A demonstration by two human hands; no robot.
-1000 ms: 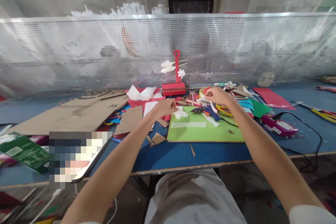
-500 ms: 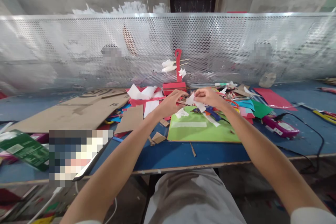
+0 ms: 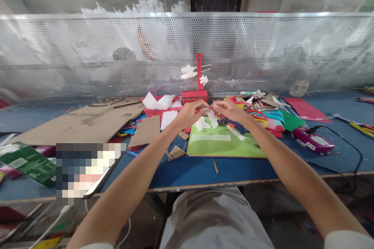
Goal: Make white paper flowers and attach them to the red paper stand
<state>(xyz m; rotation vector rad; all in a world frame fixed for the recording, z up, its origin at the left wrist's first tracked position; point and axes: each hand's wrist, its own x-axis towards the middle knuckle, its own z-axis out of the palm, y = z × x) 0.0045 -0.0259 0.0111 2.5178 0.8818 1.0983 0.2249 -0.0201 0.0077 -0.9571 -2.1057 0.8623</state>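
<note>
My left hand (image 3: pixel 193 113) and my right hand (image 3: pixel 229 109) meet fingertip to fingertip above a light green sheet (image 3: pixel 224 148). Between them a white paper strip (image 3: pixel 212 119) hangs down, pinched by the fingers of both hands. A crumpled white paper piece (image 3: pixel 202 123) lies just under my left hand. Flat on the green sheet is another white strip (image 3: pixel 210 137). Beneath my right hand rests a blue glue gun (image 3: pixel 240 127), partly covered, with a further white strip (image 3: pixel 237 133) beside it.
Behind my hands stands a red paper stand (image 3: pixel 200 72) with white paper shapes (image 3: pixel 188 73). Brown cardboard (image 3: pixel 78 124) and a pixelated screen (image 3: pixel 87 171) lie left. On the right are scissors (image 3: pixel 258 116), a purple box (image 3: pixel 314 141) with a black cable, and pliers (image 3: pixel 360 127). A perforated metal panel (image 3: pixel 248 46) closes the back.
My right hand has come left and slightly down to meet my left hand. The white strip has shifted left and now hangs more upright between the fingers.
</note>
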